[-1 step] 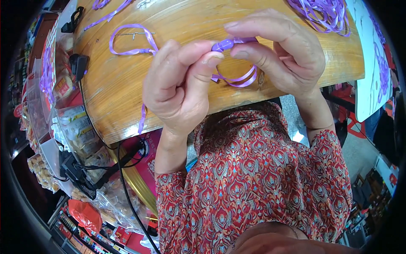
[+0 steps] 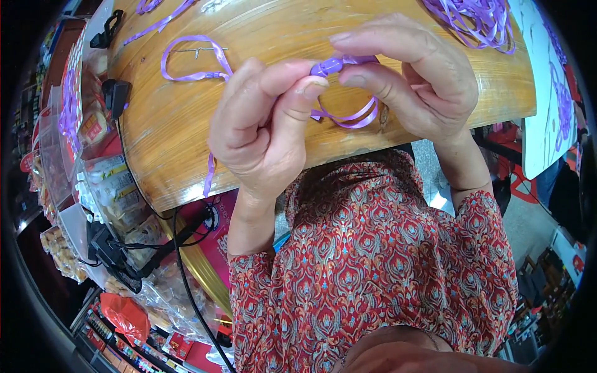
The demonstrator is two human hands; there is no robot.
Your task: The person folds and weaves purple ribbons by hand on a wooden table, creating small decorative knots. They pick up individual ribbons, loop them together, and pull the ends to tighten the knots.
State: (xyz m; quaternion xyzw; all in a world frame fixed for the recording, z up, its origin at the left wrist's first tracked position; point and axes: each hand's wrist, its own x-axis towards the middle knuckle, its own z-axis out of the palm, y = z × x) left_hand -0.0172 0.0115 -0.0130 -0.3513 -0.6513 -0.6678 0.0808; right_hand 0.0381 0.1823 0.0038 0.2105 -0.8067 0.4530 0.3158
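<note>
Above the near part of the wooden table, a shiny purple ribbon [image 2: 328, 66] is drawn into a small knot or folded bunch. My left hand [image 2: 264, 121] pinches its left end between thumb and forefinger. On the other side, my right hand [image 2: 429, 78] curls around the ribbon's right end, thumb below and fingers above; its exact contact is partly hidden. A curved length of purple ribbon [image 2: 356, 124] hangs or lies below the knot. Left of my hands, a ribbon loop [image 2: 163, 65] lies on the wood beside a thin metal hook-like piece [image 2: 198, 51].
A heap of purple ribbons [image 2: 476, 25] sits at the table's far right, and more strips [image 2: 158, 25] lie far left. Beyond the left edge of the wooden table [image 2: 168, 143] are packaged goods [image 2: 115, 180] and a black cable [image 2: 180, 267]. A white marble-patterned surface [image 2: 541, 137] adjoins on the right.
</note>
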